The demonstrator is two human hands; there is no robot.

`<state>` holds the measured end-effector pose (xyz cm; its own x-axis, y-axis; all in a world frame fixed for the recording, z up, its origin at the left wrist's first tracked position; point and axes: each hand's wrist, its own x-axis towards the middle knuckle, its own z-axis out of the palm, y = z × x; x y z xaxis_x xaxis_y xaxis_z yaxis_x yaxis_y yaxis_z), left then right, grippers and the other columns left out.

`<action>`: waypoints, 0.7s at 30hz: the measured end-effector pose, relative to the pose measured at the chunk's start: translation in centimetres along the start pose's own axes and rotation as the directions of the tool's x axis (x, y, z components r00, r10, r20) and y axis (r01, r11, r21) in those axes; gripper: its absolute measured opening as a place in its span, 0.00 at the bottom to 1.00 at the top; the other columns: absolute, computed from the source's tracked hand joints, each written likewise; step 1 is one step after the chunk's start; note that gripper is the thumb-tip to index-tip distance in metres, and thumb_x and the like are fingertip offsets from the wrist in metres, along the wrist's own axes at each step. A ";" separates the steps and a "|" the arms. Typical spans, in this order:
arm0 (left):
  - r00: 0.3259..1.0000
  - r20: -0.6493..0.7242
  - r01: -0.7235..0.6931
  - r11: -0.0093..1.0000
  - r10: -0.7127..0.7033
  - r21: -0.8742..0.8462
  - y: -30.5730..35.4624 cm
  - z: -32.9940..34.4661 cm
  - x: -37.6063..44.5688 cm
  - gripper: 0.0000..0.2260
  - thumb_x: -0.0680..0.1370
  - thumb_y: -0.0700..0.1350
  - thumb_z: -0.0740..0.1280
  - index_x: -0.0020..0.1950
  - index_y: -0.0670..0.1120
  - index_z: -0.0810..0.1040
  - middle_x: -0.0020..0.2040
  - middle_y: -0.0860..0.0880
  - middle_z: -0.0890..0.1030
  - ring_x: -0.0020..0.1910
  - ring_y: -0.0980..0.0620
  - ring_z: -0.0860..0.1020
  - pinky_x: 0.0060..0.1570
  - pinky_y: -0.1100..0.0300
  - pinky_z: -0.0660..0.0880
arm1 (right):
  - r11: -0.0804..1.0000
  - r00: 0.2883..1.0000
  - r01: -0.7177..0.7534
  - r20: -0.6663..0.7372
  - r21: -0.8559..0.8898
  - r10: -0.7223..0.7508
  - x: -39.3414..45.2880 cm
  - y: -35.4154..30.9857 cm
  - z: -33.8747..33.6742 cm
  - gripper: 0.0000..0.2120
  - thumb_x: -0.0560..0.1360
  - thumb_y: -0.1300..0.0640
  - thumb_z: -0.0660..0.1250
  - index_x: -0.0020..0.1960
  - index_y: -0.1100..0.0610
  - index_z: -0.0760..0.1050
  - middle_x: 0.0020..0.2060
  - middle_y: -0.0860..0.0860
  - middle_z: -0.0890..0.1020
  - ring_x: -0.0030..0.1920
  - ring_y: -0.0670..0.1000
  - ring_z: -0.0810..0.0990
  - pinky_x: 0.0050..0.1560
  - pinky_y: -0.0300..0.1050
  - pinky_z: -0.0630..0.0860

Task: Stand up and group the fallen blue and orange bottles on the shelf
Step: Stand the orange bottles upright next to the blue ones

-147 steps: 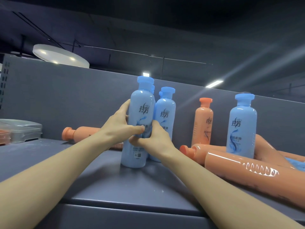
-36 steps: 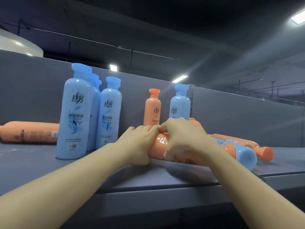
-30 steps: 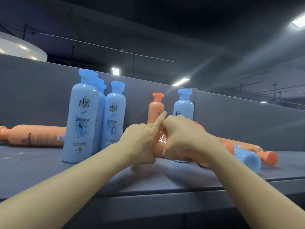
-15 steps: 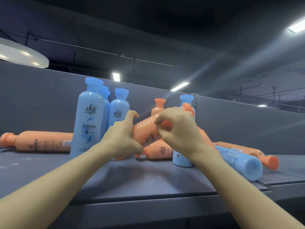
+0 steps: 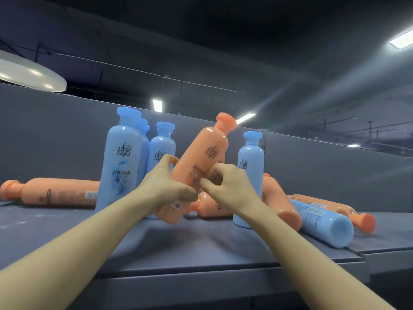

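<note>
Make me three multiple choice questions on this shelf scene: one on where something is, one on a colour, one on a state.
1. Where is the lone fallen orange bottle?
A. Left of the standing blue bottles
B. On top of them
C. In front of the hands

2. What colour is the bottle in the hands?
A. Blue
B. Orange
C. Green

3. How is the held bottle posed?
A. Lying flat
B. Upside down
C. Tilted, cap up

Answers: 1 A, it lies alone left of the blue group. 2 B, the left hand and right hand grip an orange body. 3 C, it leans with its cap topmost, its base near the shelf.
</note>
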<state>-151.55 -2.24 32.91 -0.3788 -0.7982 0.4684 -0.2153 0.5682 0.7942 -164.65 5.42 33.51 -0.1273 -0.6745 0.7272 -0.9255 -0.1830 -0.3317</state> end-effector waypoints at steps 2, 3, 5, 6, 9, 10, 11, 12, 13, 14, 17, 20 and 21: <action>0.999 0.036 0.004 0.991 0.001 -0.133 0.1 0.0 -0.2 0.30 0.54 0.44 0.74 0.54 0.53 0.70 0.41 0.47 0.84 0.35 0.48 0.83 0.38 0.54 0.80 | 0.983 0.990 -0.110 0.102 0.148 0.095 0.0 -0.4 -0.3 0.11 0.75 0.49 0.66 0.37 0.51 0.69 0.31 0.41 0.76 0.36 0.43 0.76 0.38 0.39 0.73; 0.999 0.050 0.005 0.981 0.005 -0.193 0.3 0.0 -0.3 0.28 0.56 0.42 0.74 0.54 0.52 0.71 0.39 0.48 0.83 0.33 0.50 0.82 0.35 0.57 0.79 | 0.961 0.978 -0.165 0.163 0.220 0.131 -0.1 -0.6 -0.4 0.10 0.75 0.47 0.66 0.42 0.52 0.70 0.35 0.42 0.77 0.36 0.40 0.75 0.37 0.36 0.71; 0.997 0.071 0.014 0.958 0.006 -0.285 0.5 0.1 -0.4 0.27 0.57 0.39 0.75 0.54 0.49 0.72 0.38 0.48 0.83 0.32 0.51 0.81 0.34 0.58 0.77 | 0.907 0.950 -0.261 0.257 0.331 0.179 -0.1 -0.9 -0.4 0.15 0.75 0.45 0.66 0.54 0.53 0.68 0.45 0.44 0.79 0.39 0.39 0.76 0.37 0.35 0.70; 0.997 0.079 0.020 0.949 0.005 -0.314 0.6 0.2 -0.3 0.27 0.57 0.39 0.74 0.54 0.49 0.73 0.38 0.48 0.82 0.33 0.50 0.81 0.35 0.57 0.78 | 0.876 0.939 -0.298 0.281 0.380 0.198 -0.1 -1.0 -0.2 0.16 0.75 0.45 0.66 0.57 0.52 0.68 0.49 0.45 0.79 0.41 0.41 0.77 0.39 0.36 0.71; 0.995 0.104 0.037 0.935 0.000 -0.354 0.7 0.4 -0.1 0.27 0.55 0.40 0.70 0.53 0.49 0.73 0.42 0.46 0.82 0.37 0.48 0.81 0.38 0.56 0.78 | 0.813 0.928 -0.346 0.300 0.468 0.222 0.4 -1.5 0.2 0.15 0.75 0.46 0.66 0.58 0.52 0.71 0.52 0.47 0.80 0.47 0.48 0.80 0.49 0.46 0.74; 0.993 0.117 0.043 0.933 -0.001 -0.357 0.6 0.5 0.1 0.27 0.55 0.39 0.70 0.53 0.49 0.73 0.43 0.46 0.82 0.38 0.47 0.81 0.39 0.55 0.78 | 0.811 0.928 -0.350 0.291 0.469 0.232 0.6 -1.7 0.3 0.14 0.75 0.47 0.66 0.57 0.52 0.73 0.52 0.49 0.82 0.48 0.51 0.81 0.51 0.48 0.75; 0.991 0.135 0.050 0.933 -0.001 -0.357 0.6 0.5 0.2 0.27 0.55 0.39 0.70 0.54 0.48 0.73 0.44 0.44 0.83 0.40 0.45 0.82 0.39 0.54 0.79 | 0.812 0.928 -0.355 0.278 0.464 0.247 0.8 -1.9 0.3 0.15 0.74 0.47 0.67 0.57 0.53 0.74 0.52 0.51 0.82 0.49 0.53 0.81 0.51 0.50 0.76; 0.989 0.151 0.057 0.932 -0.003 -0.358 0.5 0.6 0.4 0.28 0.56 0.39 0.70 0.55 0.48 0.73 0.46 0.43 0.83 0.42 0.44 0.83 0.40 0.52 0.79 | 0.811 0.926 -0.367 0.266 0.455 0.269 1.1 -2.0 0.5 0.16 0.73 0.47 0.68 0.56 0.55 0.76 0.52 0.53 0.83 0.51 0.55 0.82 0.52 0.51 0.77; 0.986 0.165 0.064 0.931 -0.004 -0.361 0.5 0.7 0.6 0.28 0.56 0.39 0.71 0.56 0.47 0.74 0.47 0.43 0.83 0.43 0.44 0.83 0.41 0.52 0.79 | 0.805 0.922 -0.379 0.256 0.455 0.290 1.3 -2.1 0.6 0.17 0.73 0.47 0.68 0.56 0.56 0.77 0.52 0.55 0.83 0.53 0.56 0.82 0.54 0.53 0.77; 0.985 0.174 0.067 0.929 -0.003 -0.363 0.4 0.8 0.8 0.28 0.56 0.39 0.71 0.56 0.46 0.74 0.46 0.43 0.83 0.42 0.44 0.83 0.41 0.52 0.79 | 0.796 0.920 -0.389 0.245 0.464 0.307 1.4 -2.2 0.8 0.18 0.72 0.47 0.69 0.55 0.57 0.78 0.52 0.56 0.83 0.53 0.57 0.82 0.55 0.54 0.77; 0.980 0.200 0.062 0.931 0.013 -0.361 0.4 1.1 1.2 0.26 0.57 0.39 0.70 0.55 0.45 0.75 0.42 0.45 0.84 0.39 0.46 0.83 0.38 0.55 0.79 | 0.752 0.918 -0.395 0.211 0.528 0.335 1.7 -2.0 1.1 0.12 0.70 0.51 0.71 0.50 0.58 0.79 0.50 0.57 0.84 0.51 0.57 0.83 0.55 0.57 0.79; 0.959 0.272 0.028 0.934 0.074 -0.355 0.8 1.5 1.4 0.18 0.61 0.38 0.69 0.51 0.44 0.80 0.39 0.46 0.85 0.38 0.48 0.84 0.36 0.58 0.79 | 0.694 0.912 -0.403 0.199 0.596 0.358 2.3 -1.6 1.0 0.05 0.70 0.55 0.71 0.43 0.55 0.77 0.47 0.56 0.84 0.46 0.55 0.83 0.48 0.52 0.81; 0.956 0.286 0.037 0.934 0.070 -0.355 1.0 1.6 1.5 0.17 0.62 0.38 0.70 0.50 0.44 0.81 0.39 0.45 0.85 0.39 0.48 0.85 0.36 0.58 0.79 | 0.677 0.910 -0.404 0.194 0.615 0.368 2.6 -1.5 1.0 0.05 0.69 0.55 0.71 0.41 0.53 0.75 0.47 0.56 0.83 0.46 0.55 0.83 0.47 0.51 0.81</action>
<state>-153.80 -2.56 33.79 -0.6345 -0.6656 0.3929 0.1039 0.4303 0.8967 -163.29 3.21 35.33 -0.3869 -0.8193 0.4232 -0.3559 -0.2907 -0.8882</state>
